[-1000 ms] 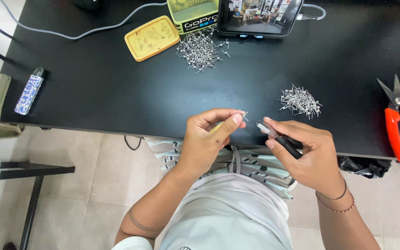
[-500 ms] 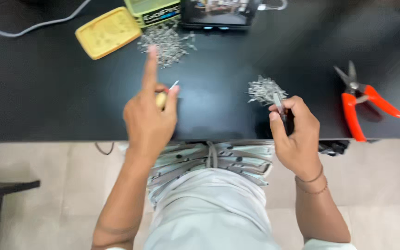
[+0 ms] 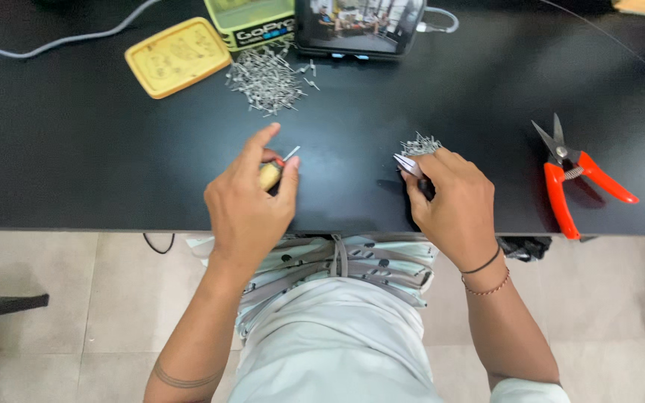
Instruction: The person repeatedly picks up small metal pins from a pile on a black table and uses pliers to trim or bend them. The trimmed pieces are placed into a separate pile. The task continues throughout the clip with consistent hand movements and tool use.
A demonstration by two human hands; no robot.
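Head view, looking down at a black table. Far edge, left of centre: flat yellow rectangular lid with rounded corners, lying at an angle; just right of it a green box with a dark printed band on its front; next to that a phone propped on its long side, screen lit, cable at its right end. Loose heap of small metal pins directly in front of the box. Red-handled snips lie near the right side, blades pointing away. Left hand over the near table edge, index finger extended forward, thumb and remaining fingers pinched around a small yellowish tool with red collar and thin metal tip. Right hand curled, palm down, gripping a dark tool with pointed silver tip, tip touching a second, smaller pin pile. Thin bands on the right wrist.
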